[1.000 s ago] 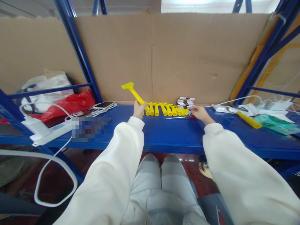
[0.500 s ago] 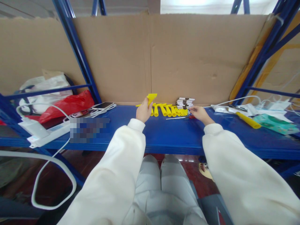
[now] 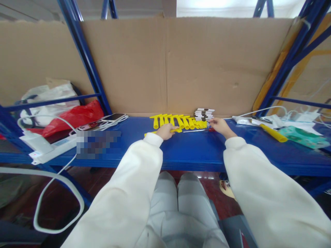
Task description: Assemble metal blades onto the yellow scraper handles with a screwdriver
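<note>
Text: none readable | labels, brands: none readable | numbers, signs: none readable

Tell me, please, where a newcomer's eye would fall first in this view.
Probably on the row of bright yellow tools lying on the blue shelf, in front of the tall cardboard panel. Next might come another yellow tool in the left grip, just nearer the wearer than that row. Off toward the far left, the red bundle also stands out.

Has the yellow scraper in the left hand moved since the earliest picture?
Yes: the yellow scraper in the left hand has come down and rightward, judged against the cardboard seam behind.
</note>
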{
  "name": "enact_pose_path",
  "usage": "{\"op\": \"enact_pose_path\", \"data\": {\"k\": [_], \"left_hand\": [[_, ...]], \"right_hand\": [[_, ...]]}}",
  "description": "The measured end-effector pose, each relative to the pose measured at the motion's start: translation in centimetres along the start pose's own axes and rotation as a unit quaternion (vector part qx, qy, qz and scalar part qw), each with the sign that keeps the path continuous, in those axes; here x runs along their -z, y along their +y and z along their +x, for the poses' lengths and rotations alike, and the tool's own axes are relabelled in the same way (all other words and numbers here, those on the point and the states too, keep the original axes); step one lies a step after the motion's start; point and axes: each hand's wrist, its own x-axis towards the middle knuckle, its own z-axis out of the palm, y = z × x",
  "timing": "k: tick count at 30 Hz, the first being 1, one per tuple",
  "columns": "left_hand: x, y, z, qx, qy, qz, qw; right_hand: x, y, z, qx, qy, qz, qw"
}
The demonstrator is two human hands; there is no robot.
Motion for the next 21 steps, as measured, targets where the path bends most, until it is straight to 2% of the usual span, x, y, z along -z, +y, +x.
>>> {"op": "enact_pose_path", "data": {"k": [4, 9, 14, 17, 21], "left_hand": [[-0.1, 0.0, 0.1, -0.001, -0.025, -0.011, 1.000], [-0.2, -0.1, 0.1, 0.014, -0.011, -0.029, 0.999], [-0.3, -0.2, 0.2, 0.019, -0.008, -0.042, 0.999], [-0.3, -0.1, 0.2, 0.018, -0.003, -0.045, 0.999], [-0.2, 0.1, 0.1, 0.020, 0.003, -0.038, 0.999]], "right_hand": [[0.1, -0.1, -0.1, -0.009, -0.008, -0.004, 1.000], [0.3, -0.3, -0.2, -0.015, -0.015, -0.023, 1.000], [0.9, -0.9, -0.5, -0.050, -0.005, -0.110, 0.993], [1.3, -1.6, -0.9, -0.094, -0.030, -0.174, 0.980], [1.2, -1.6, -1.1, -0.108, -0.076, -0.208, 0.969]]}}
